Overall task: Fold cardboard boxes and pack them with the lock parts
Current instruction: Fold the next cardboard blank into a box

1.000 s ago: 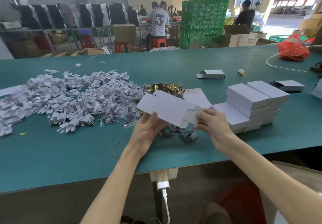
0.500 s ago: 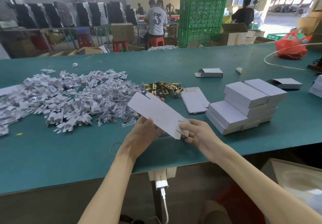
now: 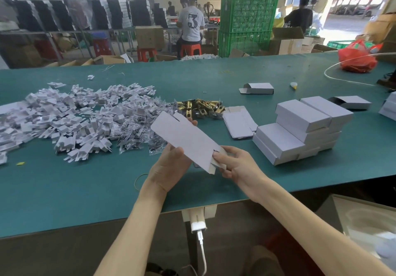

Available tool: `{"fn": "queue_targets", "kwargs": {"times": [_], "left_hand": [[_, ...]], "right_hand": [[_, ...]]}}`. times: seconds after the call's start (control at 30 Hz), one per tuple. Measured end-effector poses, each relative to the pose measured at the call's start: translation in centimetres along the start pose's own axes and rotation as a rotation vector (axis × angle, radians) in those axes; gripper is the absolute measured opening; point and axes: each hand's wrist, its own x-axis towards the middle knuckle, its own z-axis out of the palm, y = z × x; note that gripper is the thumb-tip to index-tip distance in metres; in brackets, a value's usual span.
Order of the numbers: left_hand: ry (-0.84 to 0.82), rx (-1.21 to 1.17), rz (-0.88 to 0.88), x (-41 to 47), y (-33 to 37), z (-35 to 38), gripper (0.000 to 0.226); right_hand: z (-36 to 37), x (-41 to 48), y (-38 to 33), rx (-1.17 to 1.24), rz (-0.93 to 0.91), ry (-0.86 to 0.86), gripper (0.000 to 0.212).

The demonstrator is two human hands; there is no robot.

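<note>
Cardboard box blank (image 3: 186, 141), still flat, is held tilted above the green table (image 3: 64, 190): the left hand (image 3: 169, 166) grips its long edge, the right hand (image 3: 237, 166) pinches its near end flap. Behind it lie brass lock parts (image 3: 199, 107); white inserts (image 3: 70, 121) heap to the left, finished boxes (image 3: 300, 130) stack to the right beside flat blanks (image 3: 239, 123).

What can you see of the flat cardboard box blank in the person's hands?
The box blank is thin, pale grey-white card, unfolded and flat. It is long and slants from far left to near right above the green table. Its far end has a cut notch, and its near end has small flaps showing a brownish edge. The left hand grips it from beneath. The right hand pinches the near flaps.
</note>
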Motion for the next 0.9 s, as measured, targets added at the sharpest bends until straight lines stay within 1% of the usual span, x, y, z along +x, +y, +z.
{"fn": "queue_targets", "kwargs": {"times": [0.07, 0.1, 0.13, 0.2, 0.23, 0.43, 0.53, 0.7, 0.9], "left_hand": [[0.029, -0.016, 0.012, 0.0, 0.3, 0.3, 0.118], [0.029, -0.027, 0.022, 0.0, 0.4, 0.4, 0.116], [0.019, -0.032, 0.021, 0.1, 0.4, 0.4, 0.107], [-0.042, -0.045, 0.035, 0.4, 0.1, 0.3, 0.082], [-0.043, -0.05, 0.042, 0.4, 0.1, 0.3, 0.078], [-0.049, -0.096, 0.027, 0.5, 0.1, 0.2, 0.098], [-0.061, -0.078, 0.024, 0.6, -0.1, -0.1, 0.099], [-0.06, -0.072, 0.009, 0.5, 0.5, 0.4, 0.094], [-0.03, -0.075, 0.01, 0.2, 0.4, 0.6, 0.108]], "right_hand": [[0.0, 0.1, 0.0, 0.03, 0.001, 0.006, 0.038], [0.0, 0.1, 0.0, 0.043, 0.003, 0.009, 0.038], [0.1, 0.1, -0.1, 0.051, 0.006, 0.011, 0.037], [0.1, 0.2, -0.1, 0.053, 0.013, 0.015, 0.035], [0.1, 0.2, -0.1, 0.053, 0.016, 0.017, 0.034], [0.4, 0.1, 0.1, 0.059, 0.024, 0.025, 0.037], [0.6, 0.1, 0.2, 0.039, 0.03, 0.033, 0.039], [0.9, 0.1, 0.2, 0.027, 0.056, 0.048, 0.032], [1.2, -0.2, 0.3, 0.067, 0.057, 0.021, 0.036]]}}
